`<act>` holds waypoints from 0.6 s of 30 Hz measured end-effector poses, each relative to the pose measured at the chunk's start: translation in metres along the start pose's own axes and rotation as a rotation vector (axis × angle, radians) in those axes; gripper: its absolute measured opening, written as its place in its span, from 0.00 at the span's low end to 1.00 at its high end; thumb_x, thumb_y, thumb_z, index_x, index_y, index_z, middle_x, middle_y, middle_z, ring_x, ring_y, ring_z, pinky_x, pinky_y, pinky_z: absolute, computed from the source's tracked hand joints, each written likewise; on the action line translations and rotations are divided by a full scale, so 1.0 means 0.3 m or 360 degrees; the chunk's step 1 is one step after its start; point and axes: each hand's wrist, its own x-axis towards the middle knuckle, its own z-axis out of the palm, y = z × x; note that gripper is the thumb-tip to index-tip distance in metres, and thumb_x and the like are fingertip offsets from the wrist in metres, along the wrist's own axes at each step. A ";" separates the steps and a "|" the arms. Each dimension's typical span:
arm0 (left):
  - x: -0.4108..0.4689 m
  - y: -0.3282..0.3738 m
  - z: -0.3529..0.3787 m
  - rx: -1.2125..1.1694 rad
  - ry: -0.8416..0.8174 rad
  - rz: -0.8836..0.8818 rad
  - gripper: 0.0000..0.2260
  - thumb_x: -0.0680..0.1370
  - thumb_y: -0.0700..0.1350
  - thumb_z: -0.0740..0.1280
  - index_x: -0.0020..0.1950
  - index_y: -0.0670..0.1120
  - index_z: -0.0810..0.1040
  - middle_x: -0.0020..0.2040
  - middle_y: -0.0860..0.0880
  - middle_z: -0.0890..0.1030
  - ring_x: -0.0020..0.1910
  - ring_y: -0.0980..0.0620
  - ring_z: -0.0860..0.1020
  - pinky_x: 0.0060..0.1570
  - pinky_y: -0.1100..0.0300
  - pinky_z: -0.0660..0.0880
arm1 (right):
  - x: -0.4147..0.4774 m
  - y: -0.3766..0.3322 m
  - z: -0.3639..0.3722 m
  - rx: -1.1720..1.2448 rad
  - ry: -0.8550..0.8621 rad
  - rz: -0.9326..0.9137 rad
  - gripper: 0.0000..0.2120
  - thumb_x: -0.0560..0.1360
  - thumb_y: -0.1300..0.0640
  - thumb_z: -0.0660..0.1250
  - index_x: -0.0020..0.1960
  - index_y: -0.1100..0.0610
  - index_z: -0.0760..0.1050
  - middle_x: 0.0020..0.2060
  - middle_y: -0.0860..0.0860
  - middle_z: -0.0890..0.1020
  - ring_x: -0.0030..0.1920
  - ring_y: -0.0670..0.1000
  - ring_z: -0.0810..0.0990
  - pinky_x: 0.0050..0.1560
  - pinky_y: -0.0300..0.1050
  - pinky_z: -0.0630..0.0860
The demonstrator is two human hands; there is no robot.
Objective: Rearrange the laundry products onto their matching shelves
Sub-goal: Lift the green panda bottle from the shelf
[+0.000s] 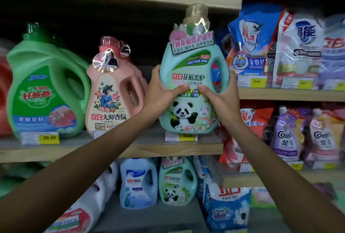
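Observation:
A mint-green detergent bottle (193, 68) with a panda label and a clear beige cap stands upright over the right part of the middle wooden shelf (149, 148). My left hand (160, 92) grips its left side and my right hand (218, 94) grips its right side, thumbs pressed on the front label. Whether the bottle's base touches the shelf I cannot tell. A pink bottle (113, 91) stands just left of it, and a large green bottle (44, 87) stands further left. A smaller matching panda bottle (177, 182) stands on the shelf below.
Blue and white refill bags (261, 46) fill the upper right shelf, purple and pink Comfort pouches (306, 135) the one beneath. A pale blue bottle (138, 182) and a blue detergent bag (227, 208) sit on the bottom shelf. Yellow price tags (49, 137) hang on shelf edges.

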 end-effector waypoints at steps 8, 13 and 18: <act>-0.241 -0.058 0.014 -0.0082 -0.0033 -0.0244 0.32 0.67 0.43 0.78 0.65 0.46 0.64 0.56 0.50 0.79 0.51 0.57 0.80 0.47 0.66 0.79 | -0.248 0.065 -0.055 -0.0033 -0.0097 0.0165 0.35 0.61 0.40 0.75 0.63 0.47 0.66 0.58 0.46 0.75 0.59 0.47 0.76 0.61 0.50 0.75; -0.449 -0.161 -0.010 -0.0084 -0.0085 -0.0319 0.40 0.63 0.50 0.78 0.68 0.45 0.63 0.61 0.48 0.78 0.58 0.53 0.79 0.57 0.49 0.78 | -0.461 0.153 -0.063 -0.0059 -0.0120 0.0255 0.42 0.60 0.36 0.75 0.68 0.49 0.64 0.63 0.48 0.74 0.64 0.49 0.74 0.63 0.56 0.74; -0.637 -0.267 -0.037 -0.0004 -0.0194 -0.0367 0.41 0.65 0.52 0.78 0.70 0.45 0.60 0.62 0.51 0.75 0.60 0.58 0.77 0.57 0.58 0.78 | -0.663 0.249 -0.067 -0.0114 -0.0165 0.0335 0.43 0.62 0.38 0.74 0.70 0.52 0.62 0.65 0.50 0.71 0.67 0.49 0.71 0.66 0.54 0.72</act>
